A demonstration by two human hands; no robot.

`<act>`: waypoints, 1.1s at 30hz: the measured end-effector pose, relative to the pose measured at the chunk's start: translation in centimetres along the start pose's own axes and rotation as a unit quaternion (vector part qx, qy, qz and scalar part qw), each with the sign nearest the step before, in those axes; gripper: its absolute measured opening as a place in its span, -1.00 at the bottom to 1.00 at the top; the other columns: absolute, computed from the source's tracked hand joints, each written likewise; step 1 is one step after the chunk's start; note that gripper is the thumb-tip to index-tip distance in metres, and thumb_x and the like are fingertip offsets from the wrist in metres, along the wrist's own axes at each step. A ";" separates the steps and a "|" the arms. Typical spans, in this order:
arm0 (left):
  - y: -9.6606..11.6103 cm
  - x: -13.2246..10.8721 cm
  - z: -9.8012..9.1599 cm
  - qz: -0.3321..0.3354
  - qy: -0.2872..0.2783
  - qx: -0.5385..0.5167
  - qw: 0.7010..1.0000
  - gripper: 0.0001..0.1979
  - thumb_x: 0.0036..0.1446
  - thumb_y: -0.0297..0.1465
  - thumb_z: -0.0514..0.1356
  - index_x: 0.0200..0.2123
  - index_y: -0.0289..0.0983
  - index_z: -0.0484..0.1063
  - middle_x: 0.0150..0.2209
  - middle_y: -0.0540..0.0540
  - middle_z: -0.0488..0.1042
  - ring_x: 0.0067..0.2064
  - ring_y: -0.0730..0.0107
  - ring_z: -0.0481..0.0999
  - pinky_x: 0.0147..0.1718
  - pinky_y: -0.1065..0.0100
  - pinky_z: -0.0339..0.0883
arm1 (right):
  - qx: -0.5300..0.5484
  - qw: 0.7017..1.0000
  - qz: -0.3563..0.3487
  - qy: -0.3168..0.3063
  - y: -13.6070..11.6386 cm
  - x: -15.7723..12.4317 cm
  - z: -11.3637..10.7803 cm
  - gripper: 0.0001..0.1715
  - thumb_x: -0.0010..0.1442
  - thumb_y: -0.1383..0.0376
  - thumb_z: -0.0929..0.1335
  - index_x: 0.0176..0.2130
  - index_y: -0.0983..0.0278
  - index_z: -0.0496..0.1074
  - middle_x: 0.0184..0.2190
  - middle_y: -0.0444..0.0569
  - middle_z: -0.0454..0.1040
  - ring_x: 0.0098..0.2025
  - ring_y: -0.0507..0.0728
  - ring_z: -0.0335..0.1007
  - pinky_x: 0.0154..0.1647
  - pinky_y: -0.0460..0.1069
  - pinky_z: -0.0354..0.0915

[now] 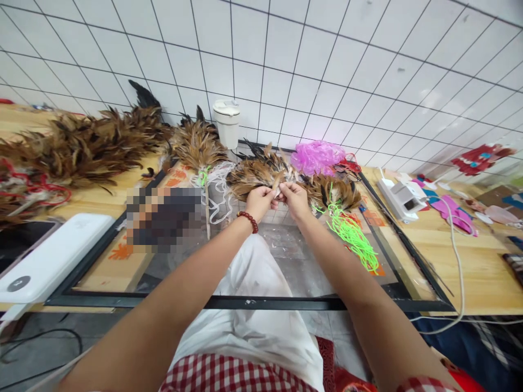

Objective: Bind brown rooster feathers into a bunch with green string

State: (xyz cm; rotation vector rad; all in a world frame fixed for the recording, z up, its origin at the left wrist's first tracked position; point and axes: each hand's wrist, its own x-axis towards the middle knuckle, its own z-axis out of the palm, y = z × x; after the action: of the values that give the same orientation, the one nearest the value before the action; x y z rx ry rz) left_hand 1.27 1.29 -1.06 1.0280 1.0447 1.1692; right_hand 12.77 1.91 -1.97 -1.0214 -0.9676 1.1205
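My left hand (262,205), with a beaded bracelet at the wrist, and my right hand (295,198) meet over the glass-topped frame. Between their pinched fingertips is a small brown feather (278,179), its pale lower end partly hidden by the fingers. Just behind the hands lies a pile of brown feathers (255,173). More brown feathers (339,190) and a bundle of bright green cord (354,239) are to the right. A feather bunch on a stick (198,144), tied with green cord, lies to the left beside white cord (220,190).
A white lidded cup (226,122) stands near the tiled wall. Pink plastic (317,156) lies at the back. Long feather bundles (93,144) and a white power bank (55,256) are at left; a white device (402,198) with a cable sits at right. A black-edged frame (281,302) crosses the front.
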 end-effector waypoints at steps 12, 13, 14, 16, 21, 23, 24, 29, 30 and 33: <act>1.1 2.4 -0.5 -0.037 -0.022 -0.040 0.998 -0.84 0.05 -0.46 0.25 -0.51 -0.38 0.34 -0.60 -0.05 0.44 -0.59 0.51 0.45 -0.51 0.39 0.44 | -0.001 0.999 -0.033 0.002 0.9 2.8 0.8 -0.57 -0.19 0.02 0.47 -0.44 0.28 0.38 -0.70 -0.27 0.28 -0.64 -0.08 0.14 -0.58 -0.14 0.13; 1.1 2.2 -0.5 -0.036 -0.027 -0.037 0.998 -0.84 0.05 -0.46 0.26 -0.50 -0.38 0.35 -0.59 -0.06 0.46 -0.59 0.51 0.46 -0.51 0.40 0.44 | -0.001 0.999 -0.037 0.003 0.9 2.8 0.8 -0.57 -0.19 0.03 0.47 -0.44 0.27 0.39 -0.70 -0.28 0.27 -0.64 -0.08 0.14 -0.59 -0.13 0.13; 1.1 2.2 -0.6 -0.033 -0.032 -0.036 0.998 -0.84 0.04 -0.45 0.27 -0.49 -0.38 0.35 -0.58 -0.07 0.47 -0.58 0.50 0.46 -0.52 0.40 0.43 | -0.001 0.999 -0.042 0.003 0.9 2.8 0.8 -0.58 -0.19 0.03 0.47 -0.43 0.27 0.39 -0.70 -0.28 0.27 -0.64 -0.08 0.13 -0.59 -0.13 0.12; 0.9 2.0 -0.7 -0.024 -0.038 -0.036 0.998 -0.83 -0.01 -0.43 0.30 -0.48 -0.39 0.36 -0.56 -0.08 0.48 -0.58 0.51 0.47 -0.53 0.42 0.42 | -0.005 0.999 -0.051 0.007 1.0 2.7 0.8 -0.58 -0.19 0.03 0.47 -0.43 0.27 0.40 -0.70 -0.28 0.26 -0.63 -0.07 0.11 -0.58 -0.13 0.12; 0.7 1.9 -0.9 -0.016 -0.038 -0.046 0.998 -0.76 -0.14 -0.42 0.39 -0.48 -0.40 0.38 -0.60 -0.06 0.46 -0.58 0.50 0.45 -0.55 0.43 0.40 | -0.027 0.998 -0.049 0.009 1.0 2.5 1.0 -0.60 -0.19 0.03 0.46 -0.42 0.26 0.44 -0.65 -0.25 0.30 -0.60 -0.06 0.12 -0.56 -0.11 0.16; 0.7 1.8 -0.9 -0.017 -0.047 -0.040 0.998 -0.76 -0.17 -0.44 0.40 -0.49 -0.40 0.39 -0.62 -0.05 0.45 -0.60 0.52 0.43 -0.58 0.45 0.38 | -0.030 0.998 -0.057 0.014 0.9 2.3 1.1 -0.64 -0.19 0.06 0.46 -0.45 0.27 0.44 -0.60 -0.22 0.34 -0.57 -0.05 0.16 -0.53 -0.10 0.19; 0.7 1.7 -1.0 -0.016 -0.051 -0.036 0.998 -0.76 -0.18 -0.45 0.40 -0.49 -0.41 0.40 -0.62 -0.04 0.44 -0.61 0.53 0.42 -0.60 0.46 0.36 | -0.031 0.997 -0.064 0.019 0.9 2.3 1.2 -0.66 -0.18 0.07 0.46 -0.46 0.27 0.44 -0.56 -0.20 0.37 -0.55 -0.04 0.19 -0.52 -0.10 0.20; 0.7 1.4 -0.9 -0.003 -0.048 -0.033 0.998 -0.83 -0.12 -0.50 0.36 -0.51 -0.42 0.41 -0.62 -0.04 0.44 -0.63 0.57 0.39 -0.63 0.50 0.33 | -0.046 0.995 -0.084 0.016 1.1 1.8 1.3 -0.68 -0.14 0.09 0.44 -0.42 0.26 0.45 -0.51 -0.17 0.42 -0.51 -0.03 0.21 -0.49 -0.10 0.21; 0.7 1.4 -0.8 0.000 -0.047 -0.035 0.998 -0.84 -0.10 -0.50 0.35 -0.51 -0.42 0.41 -0.62 -0.04 0.44 -0.63 0.58 0.39 -0.63 0.50 0.32 | -0.046 0.996 -0.081 0.013 1.0 1.8 1.3 -0.68 -0.14 0.09 0.44 -0.43 0.26 0.45 -0.53 -0.18 0.41 -0.53 -0.04 0.19 -0.50 -0.10 0.20; 0.8 1.3 -0.7 -0.001 -0.025 -0.042 0.999 -0.84 -0.04 -0.49 0.32 -0.51 -0.40 0.38 -0.62 -0.03 0.43 -0.63 0.56 0.41 -0.61 0.49 0.34 | -0.025 0.997 -0.069 0.016 0.9 1.7 1.2 -0.65 -0.16 0.08 0.45 -0.42 0.27 0.42 -0.60 -0.23 0.34 -0.58 -0.07 0.12 -0.52 -0.11 0.16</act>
State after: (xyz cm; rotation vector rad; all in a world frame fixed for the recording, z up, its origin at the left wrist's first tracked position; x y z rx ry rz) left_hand 0.58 2.68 -0.55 0.9862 0.9493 1.1699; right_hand 11.68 3.85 -2.37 -0.9955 -1.0288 0.9674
